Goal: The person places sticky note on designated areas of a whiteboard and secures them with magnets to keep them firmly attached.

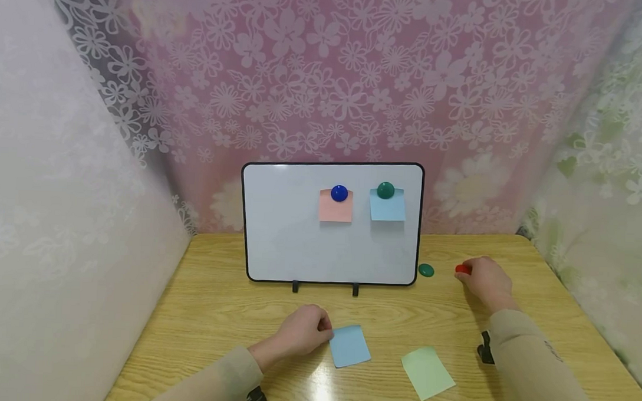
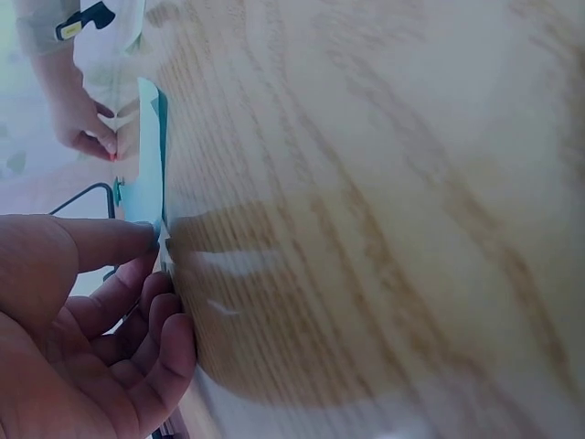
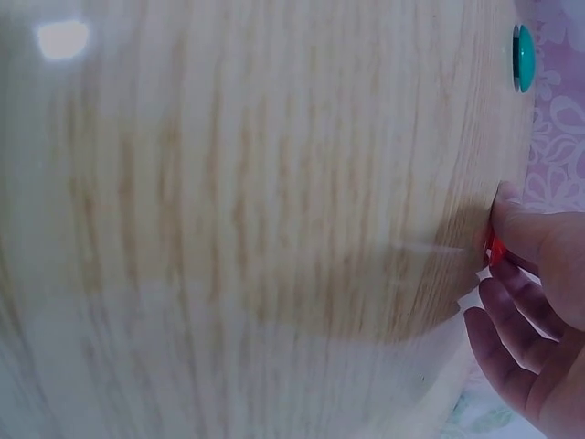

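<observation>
My left hand [image 1: 304, 330] pinches the left edge of a blue sticky note [image 1: 350, 346] between thumb and fingers, close over the table. In the left wrist view the note [image 2: 152, 137] appears nearly edge-on beyond the thumb tip. At the right, my right hand [image 1: 487, 280] grips a round red magnet [image 1: 462, 268]; its fingers cover most of the magnet in the right wrist view. A loose green magnet [image 1: 426, 269] lies on the table between that hand and the whiteboard [image 1: 283, 223]. Nearer the front, a pale green sticky note [image 1: 427, 373] lies flat.
The black-framed whiteboard stands on small black feet [image 1: 355, 289] at the back of the wooden table [image 1: 205, 314]. On it, a blue magnet [image 1: 339, 193] holds a pink note [image 1: 335, 211] and a green magnet [image 1: 385, 190] holds a blue note [image 1: 387, 210]. Flowered curtains surround the table.
</observation>
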`<action>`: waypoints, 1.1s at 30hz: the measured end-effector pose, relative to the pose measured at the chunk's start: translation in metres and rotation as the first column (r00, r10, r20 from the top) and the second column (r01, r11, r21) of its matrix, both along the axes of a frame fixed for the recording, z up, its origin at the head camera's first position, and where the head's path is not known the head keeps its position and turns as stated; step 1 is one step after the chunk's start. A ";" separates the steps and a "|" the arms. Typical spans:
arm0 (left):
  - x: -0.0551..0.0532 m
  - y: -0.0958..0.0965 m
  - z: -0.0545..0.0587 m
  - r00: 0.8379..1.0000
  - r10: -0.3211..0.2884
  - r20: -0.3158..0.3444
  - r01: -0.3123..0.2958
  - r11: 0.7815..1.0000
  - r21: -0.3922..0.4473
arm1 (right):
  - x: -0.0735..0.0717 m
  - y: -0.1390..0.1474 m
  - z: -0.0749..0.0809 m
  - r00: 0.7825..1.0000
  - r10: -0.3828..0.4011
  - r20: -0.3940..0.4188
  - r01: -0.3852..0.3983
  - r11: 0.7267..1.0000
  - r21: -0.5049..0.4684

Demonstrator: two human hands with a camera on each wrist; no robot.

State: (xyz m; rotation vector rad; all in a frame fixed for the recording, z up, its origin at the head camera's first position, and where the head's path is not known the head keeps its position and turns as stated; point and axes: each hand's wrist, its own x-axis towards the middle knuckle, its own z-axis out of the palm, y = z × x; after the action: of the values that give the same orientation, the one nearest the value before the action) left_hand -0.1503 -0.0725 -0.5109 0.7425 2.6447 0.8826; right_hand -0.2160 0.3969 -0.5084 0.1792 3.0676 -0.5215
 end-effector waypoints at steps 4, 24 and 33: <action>-0.003 -0.002 -0.003 1.000 -0.003 0.014 0.003 1.000 0.013 | 0.001 0.001 -0.002 1.000 0.008 -0.008 -0.008 1.000 -0.007; -0.010 -0.013 -0.004 0.988 0.053 0.145 -0.081 0.978 0.194 | 0.013 0.003 -0.003 0.996 0.048 -0.073 -0.050 0.998 -0.031; -0.009 -0.017 -0.004 0.972 0.080 0.222 -0.141 0.951 0.274 | 0.017 0.003 -0.005 0.995 0.050 -0.087 -0.056 0.996 -0.066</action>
State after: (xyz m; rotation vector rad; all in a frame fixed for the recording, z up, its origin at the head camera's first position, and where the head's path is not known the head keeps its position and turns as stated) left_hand -0.1595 -0.0896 -0.5153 0.5308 2.4187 1.3211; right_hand -0.1991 0.4000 -0.5138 0.0756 3.1208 -0.6469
